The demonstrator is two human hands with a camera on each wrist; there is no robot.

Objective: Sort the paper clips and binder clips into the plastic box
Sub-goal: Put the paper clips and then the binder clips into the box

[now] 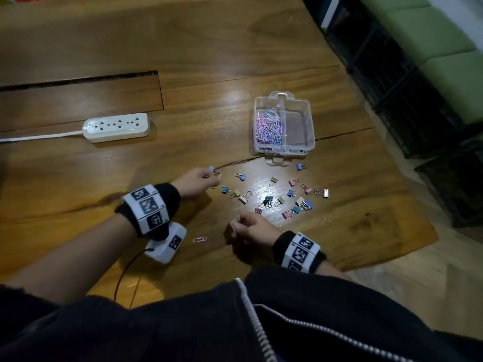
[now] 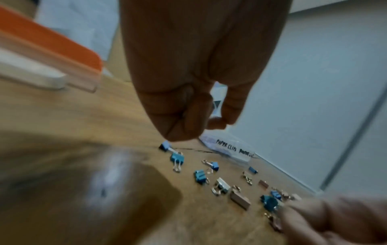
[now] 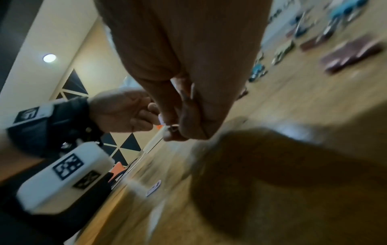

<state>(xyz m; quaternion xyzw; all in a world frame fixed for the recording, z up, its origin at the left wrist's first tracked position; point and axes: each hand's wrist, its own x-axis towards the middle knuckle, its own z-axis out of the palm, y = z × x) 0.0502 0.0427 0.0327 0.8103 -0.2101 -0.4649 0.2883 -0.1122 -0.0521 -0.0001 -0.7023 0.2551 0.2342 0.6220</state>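
Blue binder clip pinched by left hand; right hand pinches another.

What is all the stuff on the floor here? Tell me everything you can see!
box: one, clear plastic, two compartments, on the wood floor ahead.
paper clips: a heap, pink, blue and purple, in the box's left compartment; the right one looks bare.
loose paper clip: one, pink, on the floor between the wrists.
binder clips: about twenty, blue, teal, pink, green and cream, scattered on the floor in front of the box.
power strip: one, white, corded, far left.
crates: dark, stacked at right.
left hand: fingers curled at a blue binder clip.
right hand: pinches a small pale clip; kind unclear.
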